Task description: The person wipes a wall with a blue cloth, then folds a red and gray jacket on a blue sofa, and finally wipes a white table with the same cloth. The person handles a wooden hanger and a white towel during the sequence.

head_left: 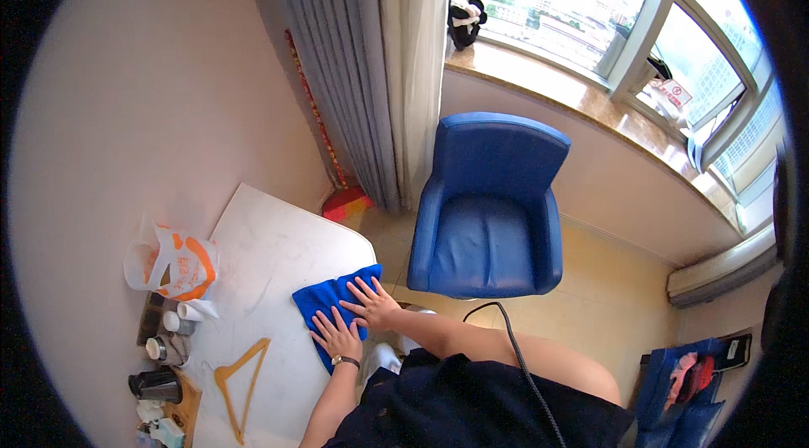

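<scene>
A blue cloth (308,301) lies spread over the corner of a white table (284,227), with part of it at the table's edge. My left hand (340,339), with a watch on its wrist, rests flat on the cloth with fingers apart. Just beyond it, my right hand (374,306) is also laid flat on the cloth, fingers spread. The two hands nearly touch, and neither one grips the fabric. Left of my left arm, a wooden clothes hanger (245,385) lies on the tabletop.
Along the wall side stand a plastic bag (189,264), a white cup (189,311), jars and a dark container (157,385). A blue armchair (486,246) stands beyond the table's corner. A broom (344,203) leans behind it near grey curtains (341,69). A dark cord (515,347) crosses my right arm.
</scene>
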A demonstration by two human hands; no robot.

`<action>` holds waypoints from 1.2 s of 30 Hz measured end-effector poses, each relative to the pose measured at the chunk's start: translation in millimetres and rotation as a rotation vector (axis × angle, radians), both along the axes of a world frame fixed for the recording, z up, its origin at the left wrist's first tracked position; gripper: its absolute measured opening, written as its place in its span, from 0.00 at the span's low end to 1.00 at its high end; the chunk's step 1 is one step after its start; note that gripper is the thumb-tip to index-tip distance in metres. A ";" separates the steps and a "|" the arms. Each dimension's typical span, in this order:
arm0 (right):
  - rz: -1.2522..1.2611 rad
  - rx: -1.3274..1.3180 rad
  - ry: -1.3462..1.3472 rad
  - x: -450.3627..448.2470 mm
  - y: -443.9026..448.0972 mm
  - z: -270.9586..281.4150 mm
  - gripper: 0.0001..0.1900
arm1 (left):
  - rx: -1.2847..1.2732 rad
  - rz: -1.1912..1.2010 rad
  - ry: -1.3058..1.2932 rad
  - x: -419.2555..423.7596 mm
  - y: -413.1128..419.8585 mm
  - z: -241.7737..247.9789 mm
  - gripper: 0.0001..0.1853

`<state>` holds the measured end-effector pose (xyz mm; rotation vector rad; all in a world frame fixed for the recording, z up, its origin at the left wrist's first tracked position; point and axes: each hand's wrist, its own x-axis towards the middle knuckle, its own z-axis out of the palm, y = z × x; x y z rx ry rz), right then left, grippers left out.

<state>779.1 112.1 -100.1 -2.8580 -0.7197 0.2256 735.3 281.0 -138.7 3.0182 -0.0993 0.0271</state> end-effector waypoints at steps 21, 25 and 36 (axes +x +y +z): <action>0.320 -0.089 -0.068 62.0 -5.8 -0.7 0.51 | -0.046 0.049 0.221 35.8 -27.9 56.5 0.62; 0.457 -0.054 -0.124 73.7 20.4 -3.3 0.58 | -0.064 0.040 0.210 25.2 -1.0 45.4 0.64; 0.673 -0.189 -0.086 77.6 20.9 -12.2 0.64 | -0.099 0.009 0.255 17.8 2.2 48.6 0.62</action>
